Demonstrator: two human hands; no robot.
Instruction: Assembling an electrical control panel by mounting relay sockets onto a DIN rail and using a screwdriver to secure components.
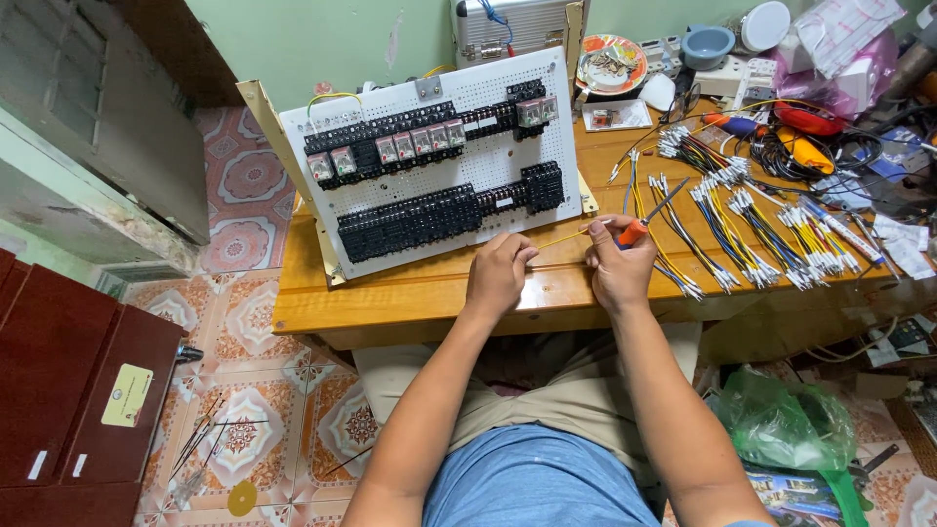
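Fingers of left hand (498, 273) and right hand (620, 268): closed, pinching one yellow wire (564, 237) stretched between them, above the wooden table's (410, 298) front edge. Right hand also grips an orange-handled screwdriver (649, 219) (blade pointing up-right). Just behind: tilted white perforated panel (488, 161) carrying black terminal blocks. Right of hands: wire bundles (752, 220), yellow, blue and black.

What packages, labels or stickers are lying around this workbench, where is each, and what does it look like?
Sticker: on the dark red cabinet at lower left, yellow rectangle with a round emblem.
White tags: two small strips low on that cabinet.
Green plastic bag: on the floor at lower right, crumpled.
Pink-and-white packets: top right corner of the table.
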